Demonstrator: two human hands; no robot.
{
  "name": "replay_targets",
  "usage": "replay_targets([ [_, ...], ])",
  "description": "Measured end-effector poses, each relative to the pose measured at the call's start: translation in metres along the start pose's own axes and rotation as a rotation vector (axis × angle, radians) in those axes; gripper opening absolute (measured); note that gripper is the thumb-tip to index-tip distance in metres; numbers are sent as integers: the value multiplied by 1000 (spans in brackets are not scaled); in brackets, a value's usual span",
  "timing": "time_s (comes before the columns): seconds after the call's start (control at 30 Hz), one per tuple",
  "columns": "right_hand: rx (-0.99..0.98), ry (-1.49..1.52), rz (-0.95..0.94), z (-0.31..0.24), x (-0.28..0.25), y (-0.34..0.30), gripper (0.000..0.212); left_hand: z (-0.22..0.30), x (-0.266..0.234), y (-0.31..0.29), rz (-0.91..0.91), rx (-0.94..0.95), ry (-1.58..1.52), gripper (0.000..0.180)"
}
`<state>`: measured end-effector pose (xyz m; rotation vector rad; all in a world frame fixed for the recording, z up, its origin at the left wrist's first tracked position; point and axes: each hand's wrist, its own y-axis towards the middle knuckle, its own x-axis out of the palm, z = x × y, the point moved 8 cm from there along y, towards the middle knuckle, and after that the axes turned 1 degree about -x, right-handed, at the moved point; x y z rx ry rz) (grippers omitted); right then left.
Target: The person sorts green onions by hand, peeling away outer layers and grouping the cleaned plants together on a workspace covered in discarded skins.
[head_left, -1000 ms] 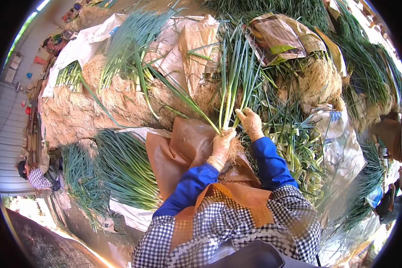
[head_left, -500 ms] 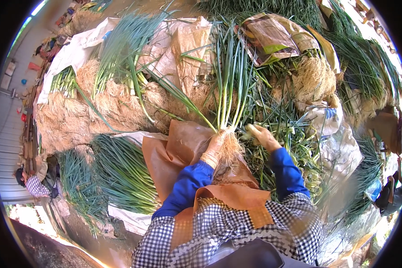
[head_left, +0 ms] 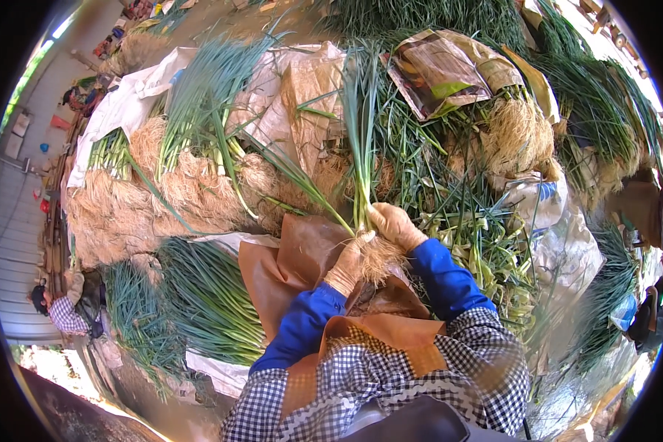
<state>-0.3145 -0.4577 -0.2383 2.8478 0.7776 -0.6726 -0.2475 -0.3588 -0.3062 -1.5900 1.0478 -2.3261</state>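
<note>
Surroundings: heaps of green onions covered the ground on all sides, with pale root masses to the person's left and a flattened paper sack lying on the greens ahead.
Work surface: a brown apron was spread over the lap, directly beneath both hands.
Bundle: a small bunch of green onions stood nearly upright, leaves fanning away from the person, root tuft at the near end.
Left hand: the left hand, gloved, was closed around the base of the bunch just beside the root tuft.
Right hand: the right hand, also gloved, was wrapped around the stalks just above the roots, touching the bundle on its right side.
Position relative to grip: the stalks passed between the two hands; the roots hung below the grip, and the leaves rose well clear above it.
Technique (judgement): the stalks would best be kept aligned at the root end, with firm but not crushing pressure, so that no single stalk slipped out.
Risk (judgement): one leaf splayed leftward and seemed liable to bend or tear.
</note>
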Motion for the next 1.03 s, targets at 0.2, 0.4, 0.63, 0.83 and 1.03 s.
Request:
replay_targets([
  [0.2,-15,-680,519,38,-109,75,60,68,65,-45,-381,193,-156,42],
  [0.4,-352,-1218,-606,92,25,4,63,121,143,-102,-715,200,-26,50],
  [0.63,356,-741,-264,171,-94,-191,43,163,122,-91,-503,383,149,29],
  [0.83,740,-747,-304,229,-121,-275,51,155,83,-40,-110,520,217,24],
  [1.03,518,-915,-975,195,-122,-138,56,137,-8,26,6,473,389,56],
])
